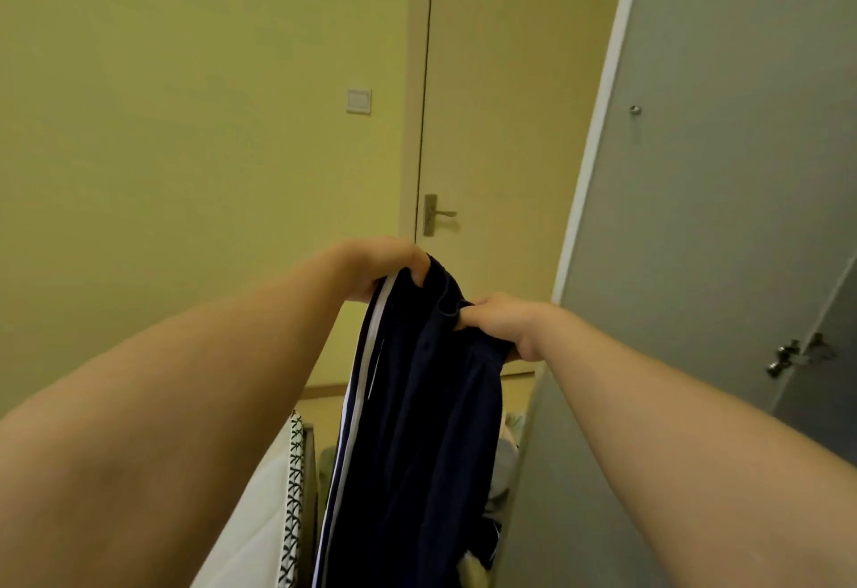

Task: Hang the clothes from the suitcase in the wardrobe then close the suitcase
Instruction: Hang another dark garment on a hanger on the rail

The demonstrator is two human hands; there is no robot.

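Note:
A dark navy garment (pixel 417 425) with white side stripes, seemingly trousers, hangs down in front of me. My left hand (pixel 385 270) grips its top edge on the left, by the stripes. My right hand (pixel 503 325) pinches the bunched top edge on the right. Both arms are raised at chest height. The grey wardrobe (pixel 705 198) stands at the right, its doors seeming closed, with small metal knobs (pixel 795 353). Below the garment a few clothes (pixel 503 462) show in a narrow gap; the suitcase itself is mostly hidden.
A cream room door (pixel 501 100) with a metal lever handle (pixel 438 214) is straight ahead. A light switch (pixel 358 101) sits on the yellow-green wall at left. A white surface with a black-and-white patterned edge (pixel 292 495) lies at the lower left.

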